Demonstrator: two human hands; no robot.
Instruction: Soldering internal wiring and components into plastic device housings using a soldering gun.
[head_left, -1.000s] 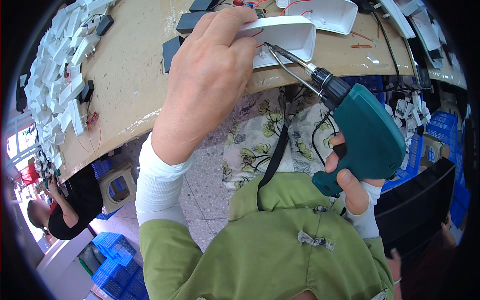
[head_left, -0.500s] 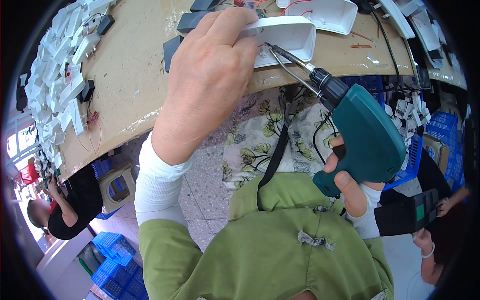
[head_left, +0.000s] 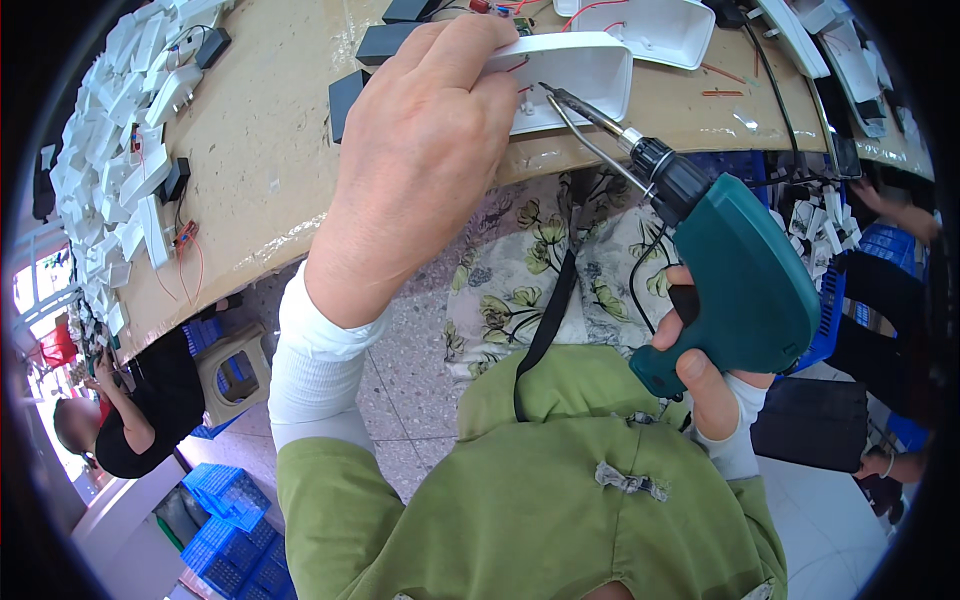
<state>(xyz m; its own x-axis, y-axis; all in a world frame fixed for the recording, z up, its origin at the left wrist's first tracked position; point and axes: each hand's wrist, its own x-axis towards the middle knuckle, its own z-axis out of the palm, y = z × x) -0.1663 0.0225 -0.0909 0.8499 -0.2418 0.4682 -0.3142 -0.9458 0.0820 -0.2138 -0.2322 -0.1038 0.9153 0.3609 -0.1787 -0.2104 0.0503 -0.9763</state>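
Observation:
My left hand (head_left: 425,165) is closed on the left end of a white plastic housing (head_left: 585,75), tilted on its side at the table's front edge. Its fingertips hide part of the rim. Inside the housing, short red wire ends show next to a small white post. My right hand (head_left: 695,355) wraps around the handle of a green soldering gun (head_left: 745,270). The gun's iron tip and its thin metal feed tube point into the housing, just right of the wire end and apparently apart from it. Dark grey blocks (head_left: 348,104) lie beside my left hand.
Another white housing (head_left: 665,35) with red wires lies behind. White housings are heaped (head_left: 120,130) along the table's left side. Copper-coloured sticks (head_left: 722,93) and a black cable (head_left: 780,85) lie to the right. Blue crates (head_left: 235,540) stand on the floor; other people sit at both sides.
The soldering gun has drawn slightly right and down, its tip backing off from the red wire end. My left hand and the housing barely moved. The person at the right has shifted.

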